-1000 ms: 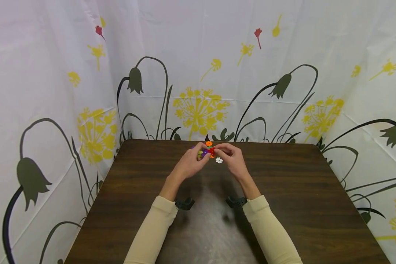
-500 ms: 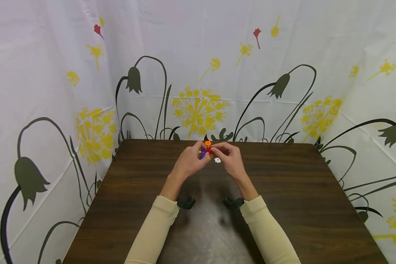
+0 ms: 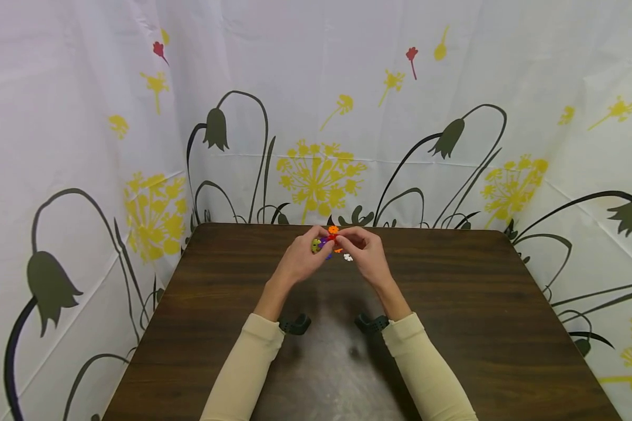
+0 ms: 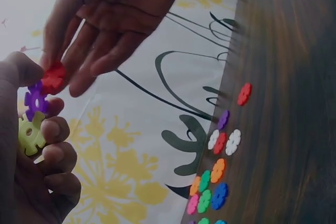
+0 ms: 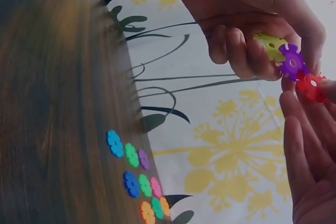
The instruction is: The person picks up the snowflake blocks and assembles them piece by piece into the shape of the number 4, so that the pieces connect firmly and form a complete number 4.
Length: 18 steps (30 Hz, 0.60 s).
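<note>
Ahead of me, my left hand holds a short chain of flower-shaped plastic discs. In the left wrist view, a yellow-green disc lies against its curled fingers, with a purple disc joined above it. A red disc meets the purple one at its edge; whether they are fully locked together I cannot tell. The thumb and index finger of my right hand pinch the red disc, while its other fingers are extended in the right wrist view. Both hands are raised over the far part of the table.
Several loose flower discs lie on the dark wooden table near its far edge, among them a white one, an orange one and a blue one. Behind the table hangs a white flower-printed curtain.
Both hands stay in nearly the same place. My right fingertips have shifted slightly left, nearer the left hand, and the held chain has tilted a little.
</note>
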Motion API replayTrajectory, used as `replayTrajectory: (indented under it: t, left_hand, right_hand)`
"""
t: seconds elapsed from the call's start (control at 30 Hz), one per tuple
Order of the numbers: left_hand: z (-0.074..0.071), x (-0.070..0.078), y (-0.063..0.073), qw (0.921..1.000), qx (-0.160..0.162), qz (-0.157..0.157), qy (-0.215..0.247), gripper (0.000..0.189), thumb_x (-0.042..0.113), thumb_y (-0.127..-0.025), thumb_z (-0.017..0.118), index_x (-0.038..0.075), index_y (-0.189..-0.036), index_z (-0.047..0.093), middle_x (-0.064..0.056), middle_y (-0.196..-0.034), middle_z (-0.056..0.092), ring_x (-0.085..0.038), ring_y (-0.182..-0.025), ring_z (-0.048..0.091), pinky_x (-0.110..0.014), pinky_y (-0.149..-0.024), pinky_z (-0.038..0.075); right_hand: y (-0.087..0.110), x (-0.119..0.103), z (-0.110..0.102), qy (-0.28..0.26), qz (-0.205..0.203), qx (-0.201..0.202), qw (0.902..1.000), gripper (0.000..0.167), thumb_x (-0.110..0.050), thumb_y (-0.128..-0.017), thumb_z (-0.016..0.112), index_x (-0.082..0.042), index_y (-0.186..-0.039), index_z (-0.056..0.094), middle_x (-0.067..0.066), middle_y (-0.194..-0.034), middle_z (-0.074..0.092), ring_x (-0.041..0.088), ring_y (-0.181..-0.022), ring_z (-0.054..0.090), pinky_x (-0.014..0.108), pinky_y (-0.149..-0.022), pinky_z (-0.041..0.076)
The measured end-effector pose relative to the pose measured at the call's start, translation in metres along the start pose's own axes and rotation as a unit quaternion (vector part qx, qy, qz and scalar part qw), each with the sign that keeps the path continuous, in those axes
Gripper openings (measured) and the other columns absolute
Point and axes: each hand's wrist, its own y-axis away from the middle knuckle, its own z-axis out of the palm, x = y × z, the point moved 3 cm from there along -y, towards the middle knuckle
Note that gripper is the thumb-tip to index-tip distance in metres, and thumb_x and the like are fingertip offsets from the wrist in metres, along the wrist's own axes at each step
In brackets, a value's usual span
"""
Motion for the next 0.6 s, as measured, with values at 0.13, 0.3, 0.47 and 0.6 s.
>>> replayTrajectory:
  t: [0.13,0.3,0.47,0.6]
  left_hand:
    - [0.000,-0.004,-0.001,0.9992,-0.004,0.000,0.039,0.029,0.041,-0.109,0.062,0.018,-0.126,0.062,-0.009,-0.117,0.075,-0.023,-0.090,0.071,-0.042,-0.079,0.061]
    - [-0.004,-0.004,-0.003,0.9981,0.003,0.016,0.060,0.032,0.034,-0.108,0.066,0.013,-0.131,0.061,-0.011,-0.121,0.074,-0.024,-0.093,0.073,-0.039,-0.079,0.064]
    - [-0.008,-0.004,-0.003,0.9967,0.011,0.017,0.078,0.032,0.023,-0.106,0.071,0.008,-0.132,0.063,-0.013,-0.123,0.073,-0.028,-0.101,0.074,-0.044,-0.085,0.065]
    - [-0.010,-0.004,-0.003,0.9946,0.016,0.021,0.101,0.028,0.017,-0.105,0.072,0.011,-0.131,0.065,-0.012,-0.126,0.071,-0.029,-0.108,0.072,-0.047,-0.090,0.064]
  right_hand:
    - [0.001,0.002,-0.001,0.003,0.010,-0.019,0.9998,0.020,-0.011,-0.104,0.071,0.001,-0.119,0.075,0.014,-0.109,0.079,0.013,-0.092,0.077,0.026,-0.080,0.064]
    - [0.000,0.012,-0.005,0.025,0.033,-0.027,0.9988,0.027,-0.017,-0.109,0.066,0.002,-0.127,0.070,0.029,-0.116,0.074,0.014,-0.086,0.074,0.023,-0.076,0.062]
    - [0.000,0.028,-0.008,0.048,0.063,-0.022,0.9967,0.030,-0.022,-0.111,0.063,0.003,-0.123,0.070,0.036,-0.110,0.071,0.022,-0.080,0.073,0.024,-0.072,0.059]
    - [0.000,0.045,-0.006,0.069,0.098,-0.021,0.9926,0.025,-0.019,-0.111,0.063,0.002,-0.120,0.071,0.034,-0.106,0.071,0.026,-0.079,0.073,0.035,-0.076,0.064]
